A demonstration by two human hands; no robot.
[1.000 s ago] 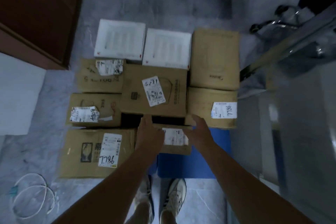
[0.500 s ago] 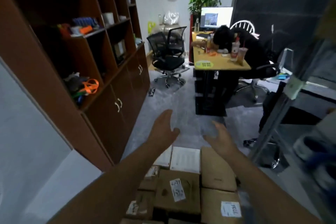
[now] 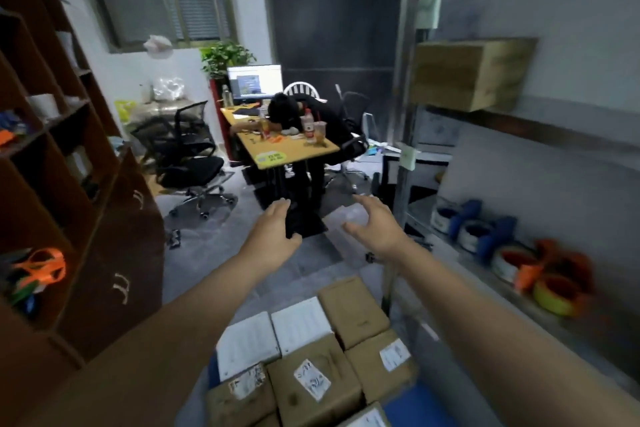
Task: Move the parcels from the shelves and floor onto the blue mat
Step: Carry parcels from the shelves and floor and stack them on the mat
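A strip of grey floor [image 3: 207,253] is seen running forward between the brown wooden cabinet [image 3: 114,236] on the left and the metal shelf rack [image 3: 401,121] on the right. Further ahead the way is closed off by a black office chair [image 3: 188,163] and a yellow desk [image 3: 294,149], over which a person is slumped. The near floor is taken up by the parcels [image 3: 311,381], whose right edge lies close to the foot of the rack.

Both arms are held out in front, above the floor and well clear of the stack. The left hand [image 3: 273,236] is shown with fingers straight and close together and the thumb out to the side; nothing is held or touched. The right hand [image 3: 375,225] is spread, fingers loosely apart and the thumb set wide; it too is empty.

The parcels are packed edge to edge at bottom centre on the blue mat [image 3: 420,406], of which a bare patch is shown at the right front and a sliver at the left. In the far row, two flat white boxes [image 3: 301,326] are laid side by side, with a plain brown box [image 3: 351,308] to their right. Nearer, brown cartons with scribbled white labels are seen. One more brown carton [image 3: 471,73], blurred, is seen on an upper shelf of the rack. Rolls of tape [image 3: 485,232] are lined up on a lower shelf.
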